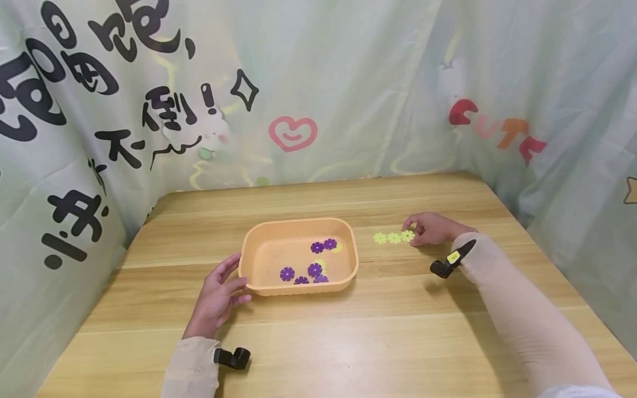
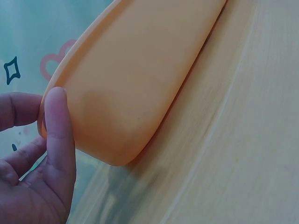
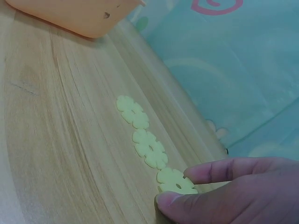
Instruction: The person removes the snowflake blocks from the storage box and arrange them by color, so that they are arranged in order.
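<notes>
An orange plastic basin (image 1: 269, 251) stands on the table with several purple snowflake discs (image 1: 287, 274) and a few yellow ones (image 1: 339, 249) inside. At its left end, my left hand (image 1: 217, 294) grips the rim, thumb on the outer wall (image 2: 112, 102) and index finger over the edge. To the right of the basin lies a row of yellow snowflake discs (image 1: 380, 238). My right hand (image 1: 433, 228) pinches the rightmost yellow snowflake disc (image 3: 173, 179) between thumb and index finger. That disc sits close against the middle disc (image 3: 150, 148) of the row.
The wooden table (image 1: 348, 342) meets a printed curtain (image 1: 348, 83) at its back and sides. Each wrist wears a black camera mount, the right one (image 1: 450, 260) just above the table.
</notes>
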### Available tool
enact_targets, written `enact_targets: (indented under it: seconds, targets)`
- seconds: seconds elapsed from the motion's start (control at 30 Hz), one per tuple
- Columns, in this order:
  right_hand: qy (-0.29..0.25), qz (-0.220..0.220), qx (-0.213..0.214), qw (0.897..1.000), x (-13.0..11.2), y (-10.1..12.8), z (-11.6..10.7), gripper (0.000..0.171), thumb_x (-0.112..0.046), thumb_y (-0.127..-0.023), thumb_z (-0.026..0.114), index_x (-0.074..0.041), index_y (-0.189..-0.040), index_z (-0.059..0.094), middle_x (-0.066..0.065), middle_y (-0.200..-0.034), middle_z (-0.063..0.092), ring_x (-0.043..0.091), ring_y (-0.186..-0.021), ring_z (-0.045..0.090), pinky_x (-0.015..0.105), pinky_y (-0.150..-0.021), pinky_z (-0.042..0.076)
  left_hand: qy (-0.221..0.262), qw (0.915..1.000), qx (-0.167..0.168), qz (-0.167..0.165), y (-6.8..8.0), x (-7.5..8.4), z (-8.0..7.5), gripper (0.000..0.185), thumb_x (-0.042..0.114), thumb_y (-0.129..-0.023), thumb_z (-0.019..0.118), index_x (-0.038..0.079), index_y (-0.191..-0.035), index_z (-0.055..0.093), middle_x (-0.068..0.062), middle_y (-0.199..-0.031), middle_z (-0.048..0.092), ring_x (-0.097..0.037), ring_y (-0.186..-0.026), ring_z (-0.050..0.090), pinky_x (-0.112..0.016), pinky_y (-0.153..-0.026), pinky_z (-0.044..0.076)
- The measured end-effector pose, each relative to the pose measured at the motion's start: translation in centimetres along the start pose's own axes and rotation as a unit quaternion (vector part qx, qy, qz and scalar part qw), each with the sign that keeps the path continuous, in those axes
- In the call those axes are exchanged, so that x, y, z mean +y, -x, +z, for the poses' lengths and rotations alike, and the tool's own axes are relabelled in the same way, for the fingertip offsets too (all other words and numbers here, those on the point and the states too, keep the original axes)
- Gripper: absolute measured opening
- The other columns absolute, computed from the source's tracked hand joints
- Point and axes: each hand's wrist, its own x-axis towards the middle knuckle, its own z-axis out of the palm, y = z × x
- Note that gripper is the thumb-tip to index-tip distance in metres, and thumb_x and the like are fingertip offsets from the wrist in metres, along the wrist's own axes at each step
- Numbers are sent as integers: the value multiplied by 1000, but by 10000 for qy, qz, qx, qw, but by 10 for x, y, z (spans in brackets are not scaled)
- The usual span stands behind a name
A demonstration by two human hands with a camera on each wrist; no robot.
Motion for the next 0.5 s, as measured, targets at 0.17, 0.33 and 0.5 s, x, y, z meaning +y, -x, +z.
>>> enact_targets:
  seconds: [0.17, 0.33, 0.5]
  targets:
    - [-83, 0, -43, 10000, 0, 1, 0, 33, -9, -84, 74, 0, -112, 60, -1, -74, 58, 14, -65, 50, 28, -60, 44, 6, 10000, -1, -9, -1, 0, 0, 65, -13, -91, 51, 6, -150, 31, -11, -150, 31, -17, -71, 61, -24, -58, 59]
    - [-117, 7, -62, 9999, 1, 0, 0, 32, -8, -84, 74, 0, -112, 60, -1, -72, 58, 13, -63, 49, 26, -58, 42, 24, 10000, 3, -15, -1, -1, 0, 64, -13, -91, 52, 6, -149, 31, -11, -150, 31, -16, -71, 60, -24, -58, 59]
    - [-66, 70, -110, 9999, 2, -1, 1, 32, -8, -85, 73, -1, -114, 60, -3, -71, 58, 12, -64, 50, 26, -62, 43, -5, 10000, 26, -26, 0, 0, 0, 64, -12, -92, 52, 7, -150, 31, -10, -150, 31, -16, -73, 60, -24, -59, 59]
